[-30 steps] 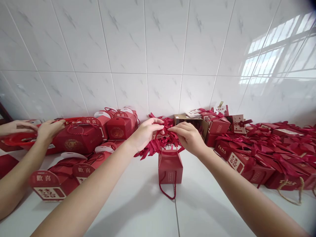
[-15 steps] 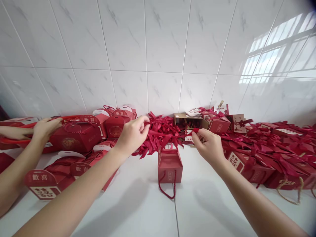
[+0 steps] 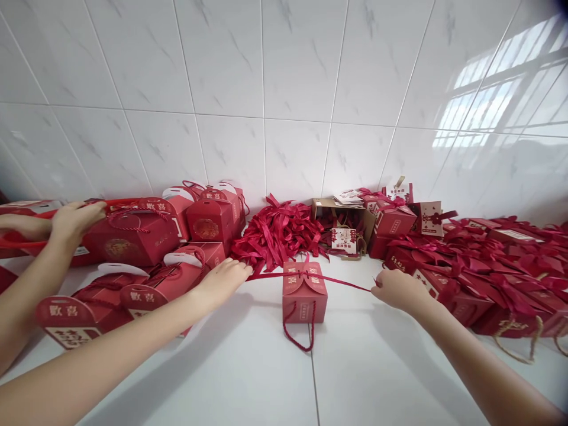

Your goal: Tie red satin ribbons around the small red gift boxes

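In front of me a small red gift box (image 3: pixel 305 302) stands upright on the white tiled surface. Its top flaps are folded together, and a rope handle hangs down its front. A dark red ribbon (image 3: pixel 344 281) crosses the box top and stretches out to both sides. My left hand (image 3: pixel 226 281) is closed on the ribbon's left end, its knuckles up. To the right of the box, my right hand (image 3: pixel 397 290) pinches the other end. Behind the box lies a heap of loose red ribbons (image 3: pixel 281 234).
Red boxes (image 3: pixel 133 236) stand at the left, where another person's hands (image 3: pixel 75 222) hold something red. Ribbon-tied boxes (image 3: pixel 483 272) crowd the right side. An open carton (image 3: pixel 326 210) holds tags (image 3: pixel 344 241) at the back, before a tiled wall (image 3: pixel 297 71).
Both my hands have come down and apart, drawing the ribbon taut across the box. The raised box top is now folded down, its flaps gathered under the ribbon.
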A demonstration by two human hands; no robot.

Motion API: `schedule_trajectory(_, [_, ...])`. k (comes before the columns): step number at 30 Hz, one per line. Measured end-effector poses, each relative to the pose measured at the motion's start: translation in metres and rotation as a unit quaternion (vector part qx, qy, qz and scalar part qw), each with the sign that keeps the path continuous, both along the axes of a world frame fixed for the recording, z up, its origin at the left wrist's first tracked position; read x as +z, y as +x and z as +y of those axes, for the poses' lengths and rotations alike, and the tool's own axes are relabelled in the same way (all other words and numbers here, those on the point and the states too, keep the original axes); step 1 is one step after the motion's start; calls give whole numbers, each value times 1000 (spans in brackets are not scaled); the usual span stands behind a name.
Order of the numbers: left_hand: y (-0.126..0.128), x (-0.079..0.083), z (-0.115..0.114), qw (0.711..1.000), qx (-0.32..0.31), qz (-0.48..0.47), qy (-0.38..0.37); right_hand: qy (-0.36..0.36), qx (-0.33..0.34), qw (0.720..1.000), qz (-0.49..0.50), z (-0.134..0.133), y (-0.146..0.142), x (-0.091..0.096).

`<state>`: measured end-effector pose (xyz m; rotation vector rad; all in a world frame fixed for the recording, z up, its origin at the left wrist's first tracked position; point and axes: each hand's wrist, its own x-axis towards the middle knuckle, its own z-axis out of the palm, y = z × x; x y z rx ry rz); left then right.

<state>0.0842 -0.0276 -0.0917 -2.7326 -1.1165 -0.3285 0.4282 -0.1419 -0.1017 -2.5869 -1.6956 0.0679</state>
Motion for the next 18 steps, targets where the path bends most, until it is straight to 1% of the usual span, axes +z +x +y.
schedule_trajectory(3, [-3,-9,2,1000,-1,7,-9,-5,3,1000,9,0,7,-9])
schedule_trajectory(6, [-2,-11,3,1000,-8,7,0,17,18,1000,14,1,9,-10])
schedule_trajectory(8, [4,-9,2,999,-19,-38,32,52,29,998,15,5,5,-6])
schedule_trajectory(10, [14,-5,-2,990,-25,-131,39,97,49,994,18,9,-4,0])
schedule_trajectory(11, [21,-4,-4,982,-26,-187,17,128,71,989,36,12,-11,3])
schedule_trajectory(12, [28,-4,-6,970,-25,-240,-24,164,100,979,67,13,-18,5])
schedule_trajectory(13, [36,-5,-8,954,-25,-289,-76,199,134,965,108,15,-26,7])
schedule_trajectory(15, [50,-9,-12,913,-18,-365,-182,248,205,926,199,18,-42,8])
schedule_trajectory(16, [56,-12,-13,892,-10,-391,-226,255,234,908,237,20,-49,7])
schedule_trajectory(18, [66,-17,-14,860,6,-424,-284,238,260,890,290,24,-58,2])
